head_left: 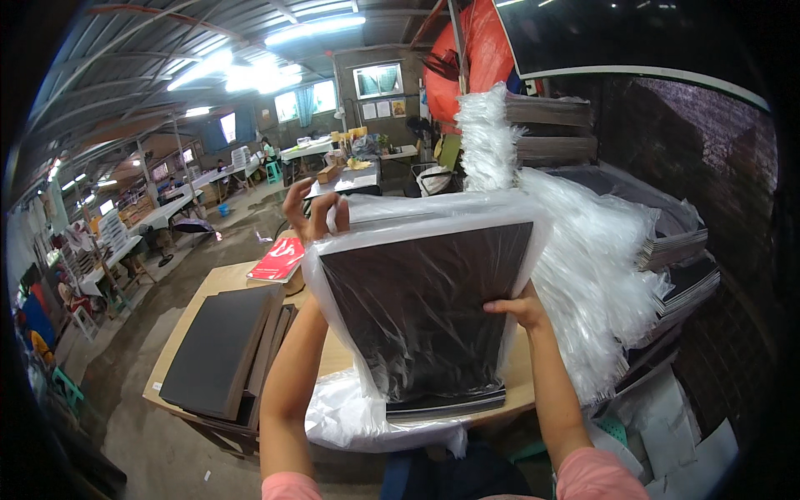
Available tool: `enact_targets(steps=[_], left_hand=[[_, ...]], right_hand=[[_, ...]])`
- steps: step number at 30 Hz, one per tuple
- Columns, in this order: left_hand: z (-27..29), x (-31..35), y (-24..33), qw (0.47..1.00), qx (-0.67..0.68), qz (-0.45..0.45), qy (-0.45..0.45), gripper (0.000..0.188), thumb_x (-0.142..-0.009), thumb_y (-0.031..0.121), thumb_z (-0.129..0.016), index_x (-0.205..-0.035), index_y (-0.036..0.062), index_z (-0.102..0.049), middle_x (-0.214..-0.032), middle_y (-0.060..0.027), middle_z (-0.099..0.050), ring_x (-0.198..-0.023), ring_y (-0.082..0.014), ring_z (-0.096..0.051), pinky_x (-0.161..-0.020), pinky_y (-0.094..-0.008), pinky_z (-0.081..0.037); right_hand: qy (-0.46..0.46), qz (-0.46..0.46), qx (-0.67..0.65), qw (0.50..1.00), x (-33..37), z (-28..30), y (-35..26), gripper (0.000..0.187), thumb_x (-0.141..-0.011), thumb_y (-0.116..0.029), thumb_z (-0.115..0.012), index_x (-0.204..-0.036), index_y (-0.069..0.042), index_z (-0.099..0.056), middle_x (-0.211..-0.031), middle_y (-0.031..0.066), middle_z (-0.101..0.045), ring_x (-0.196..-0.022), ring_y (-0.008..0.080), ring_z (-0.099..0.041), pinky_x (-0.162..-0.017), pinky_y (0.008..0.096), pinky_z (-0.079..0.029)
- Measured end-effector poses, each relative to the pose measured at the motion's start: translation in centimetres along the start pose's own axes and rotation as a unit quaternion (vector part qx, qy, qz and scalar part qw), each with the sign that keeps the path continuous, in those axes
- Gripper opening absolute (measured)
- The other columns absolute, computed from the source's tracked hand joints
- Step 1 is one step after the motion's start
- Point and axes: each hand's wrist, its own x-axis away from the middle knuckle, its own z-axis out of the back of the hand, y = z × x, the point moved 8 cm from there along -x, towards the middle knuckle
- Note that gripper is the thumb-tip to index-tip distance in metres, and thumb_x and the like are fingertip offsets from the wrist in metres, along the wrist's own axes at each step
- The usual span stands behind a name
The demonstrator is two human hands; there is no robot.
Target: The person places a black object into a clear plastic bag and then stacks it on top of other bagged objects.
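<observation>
A clear plastic bag surrounds a black, flat, rectangular album-like thing held upright in front of me. Layered edges show along the bottom of the black thing, near the table's front edge. My left hand is at the bag's top left corner, its fingers curled at the plastic rim. On the right side my right hand grips the bagged thing, thumb across its front and fingers hidden behind. To the left, a pile of similar black-covered things with brownish edges lies on the wooden table.
A red booklet rests near the table's far left corner. Many clear plastic bags are heaped at the right, beside stacked dark boards. White plastic lies at the front edge. Long worktables and people stand farther back.
</observation>
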Motion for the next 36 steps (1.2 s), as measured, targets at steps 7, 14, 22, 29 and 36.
enact_targets(steps=[7, 14, 22, 29, 36], left_hand=[[3.7, 1.3, 4.0, 0.97, 0.239, -0.044, 0.007, 0.018, -0.089, 0.02, -0.059, -0.097, 0.0096, -0.047, -0.107, -0.0161, -0.038, -0.089, -0.0256, -0.053, -0.069, -0.0361, -0.047], [2.0, 6.5, 0.8, 0.822, 0.5, 0.249, -0.109, 0.033, -0.084, 0.02, -0.065, -0.106, 0.0072, -0.043, -0.114, -0.0184, -0.042, -0.095, -0.0273, -0.058, -0.074, -0.0363, -0.049], [0.8, 29.1, -5.3, 0.646, 0.344, 0.448, -0.514, 0.055, -0.079, 0.019, -0.07, -0.123, 0.0054, -0.04, -0.124, -0.0181, -0.046, -0.104, -0.0263, -0.056, -0.087, -0.037, -0.045], [4.4, 23.3, -8.3, 0.655, 0.347, 0.526, -0.417, 0.077, -0.071, 0.021, -0.076, -0.135, 0.0021, -0.036, -0.131, -0.0165, -0.048, -0.114, -0.0242, -0.05, -0.099, -0.0373, -0.038], [-1.0, 19.0, -2.2, 0.767, 0.378, 0.476, -0.206, 0.07, -0.067, 0.031, -0.082, -0.118, -0.0063, -0.05, -0.111, -0.0118, -0.059, -0.1, -0.0221, -0.056, -0.09, -0.0331, -0.042]], right_hand=[[0.027, -0.015, 0.001, 1.0, 1.6, -0.9, -0.9, 0.096, -0.048, 0.007, -0.082, -0.133, 0.003, -0.035, -0.125, 0.0161, -0.051, -0.118, 0.029, -0.048, -0.102, 0.0397, -0.037], [0.034, -0.024, 0.002, 0.999, 2.2, 0.0, -0.1, 0.095, -0.047, 0.006, -0.083, -0.131, 0.003, -0.038, -0.123, 0.014, -0.052, -0.115, 0.0266, -0.05, -0.099, 0.0379, -0.04], [0.012, 0.048, -0.041, 0.998, 2.2, -1.2, -0.8, 0.08, -0.048, 0.005, -0.08, -0.122, 0.004, -0.048, -0.115, 0.0129, -0.058, -0.107, 0.0244, -0.055, -0.094, 0.0359, -0.043], [0.03, 0.081, 0.034, 0.996, 1.6, -0.4, -0.5, 0.077, -0.056, -0.006, -0.083, -0.122, 0.005, -0.047, -0.115, 0.0135, -0.058, -0.107, 0.0247, -0.055, -0.092, 0.0348, -0.044], [0.091, 0.143, 0.142, 0.975, 4.1, 0.8, 4.3, 0.085, -0.06, -0.018, -0.086, -0.128, 0.006, -0.04, -0.123, 0.0157, -0.054, -0.107, 0.0254, -0.055, -0.091, 0.0344, -0.044]])
